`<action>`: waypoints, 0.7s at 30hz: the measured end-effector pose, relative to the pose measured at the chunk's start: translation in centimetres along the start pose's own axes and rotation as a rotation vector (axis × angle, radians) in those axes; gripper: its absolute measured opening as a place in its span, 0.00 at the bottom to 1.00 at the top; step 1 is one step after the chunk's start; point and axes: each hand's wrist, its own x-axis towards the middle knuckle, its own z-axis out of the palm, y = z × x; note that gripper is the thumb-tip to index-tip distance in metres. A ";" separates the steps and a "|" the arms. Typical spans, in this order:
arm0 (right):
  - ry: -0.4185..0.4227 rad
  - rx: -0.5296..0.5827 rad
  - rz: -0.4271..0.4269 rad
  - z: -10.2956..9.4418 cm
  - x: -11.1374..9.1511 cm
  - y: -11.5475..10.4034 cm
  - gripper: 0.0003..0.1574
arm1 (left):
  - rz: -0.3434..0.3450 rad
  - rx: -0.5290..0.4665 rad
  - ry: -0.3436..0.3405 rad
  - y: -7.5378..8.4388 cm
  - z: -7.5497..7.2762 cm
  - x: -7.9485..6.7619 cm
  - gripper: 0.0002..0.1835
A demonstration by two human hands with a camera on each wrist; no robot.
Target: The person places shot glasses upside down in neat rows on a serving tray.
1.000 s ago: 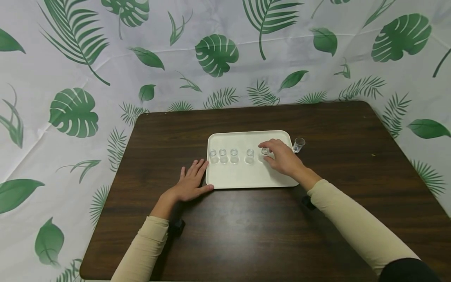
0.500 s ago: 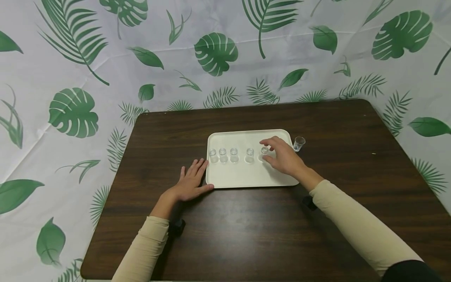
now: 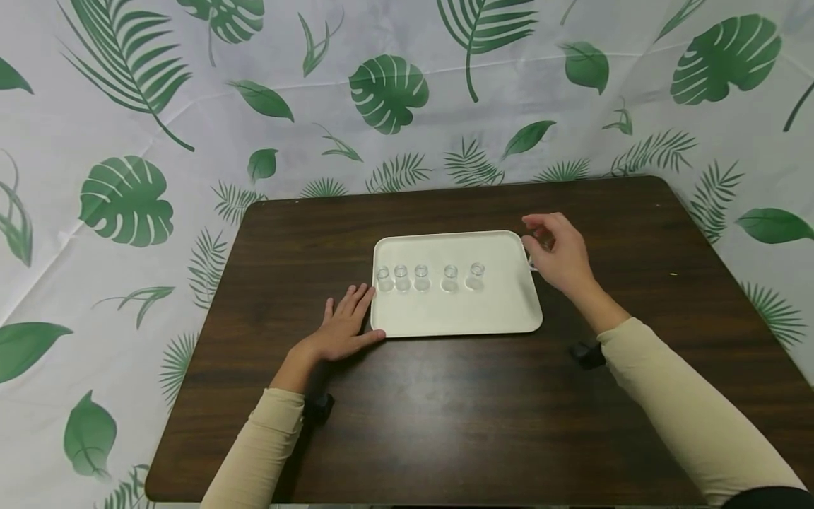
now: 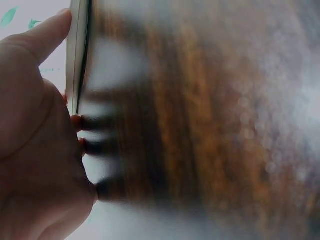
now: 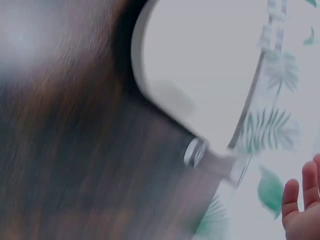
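Observation:
A white tray (image 3: 458, 314) lies on the table with several small clear shot glasses (image 3: 422, 278) in a row on it. The row's rightmost glass (image 3: 475, 276) stands apart from my hands. At the tray's left edge my left hand (image 3: 342, 331) lies flat, fingers spread, thumb and fingertips touching the rim. My right hand (image 3: 561, 254) hovers past the tray's right edge, thumb and fingers parted. Below it another shot glass (image 5: 217, 162) stands beside the tray in the right wrist view, apart from the fingers (image 5: 310, 185); in the head view the hand mostly hides it.
The dark wooden table (image 3: 413, 424) extends around the tray on all sides. Behind it hangs a white cloth (image 3: 286, 127) printed with green leaves. A small yellowish speck (image 3: 673, 274) lies on the table at the right.
My right hand has let go of the rightmost glass on the tray and moved right, over to the glass beside the tray. The left hand has stayed in place.

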 end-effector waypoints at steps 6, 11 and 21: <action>0.091 0.004 0.169 -1.9 -0.4 2.2 0.19 | -0.010 0.014 -0.006 0.0 0.0 0.1 0.49; -0.004 -0.011 0.302 -2.8 -1.1 3.9 0.24 | -0.019 0.006 -0.018 0.0 -0.1 0.2 0.49; -0.239 -0.051 0.350 -2.2 -2.2 5.8 0.31 | -0.015 0.005 -0.014 0.0 0.0 0.2 0.49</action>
